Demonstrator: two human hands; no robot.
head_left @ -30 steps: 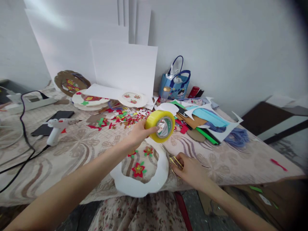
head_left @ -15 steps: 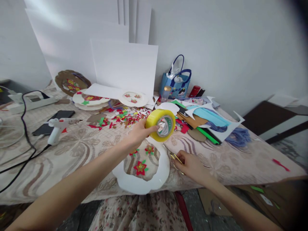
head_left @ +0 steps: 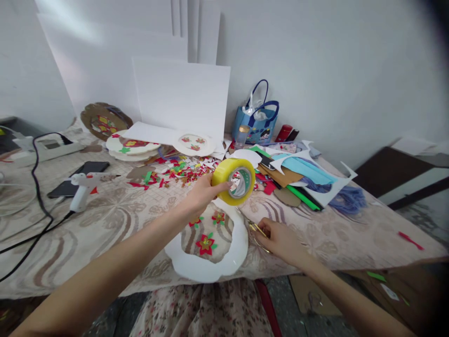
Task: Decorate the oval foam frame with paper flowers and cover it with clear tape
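Observation:
My left hand (head_left: 205, 192) is closed around the near side of a roll of yellowish clear tape (head_left: 224, 175), its thumb reaching into the core. The roll is held up above the far edge of a white scalloped ring (head_left: 206, 271). Red flowers (head_left: 206, 244) with green leaves show inside that ring, which lies at the table's front edge. To the right of the ring, my right hand (head_left: 278, 238) grips gold-handled scissors (head_left: 258, 229) low over the tablecloth. The scissors' blades point toward the roll and are only partly visible.
A hot glue gun (head_left: 82, 187) and a black phone (head_left: 63, 186) lie at left, with cables around them. Colourful paper scraps (head_left: 185, 171) cover the middle. Behind stand white boards (head_left: 182, 93) and a blue bag (head_left: 256, 121); felt sheets (head_left: 305, 168) are piled at right.
Almost nothing differs. Both hands keep hold of the tape roll and the scissors in nearly the same places; the view has shifted very slightly.

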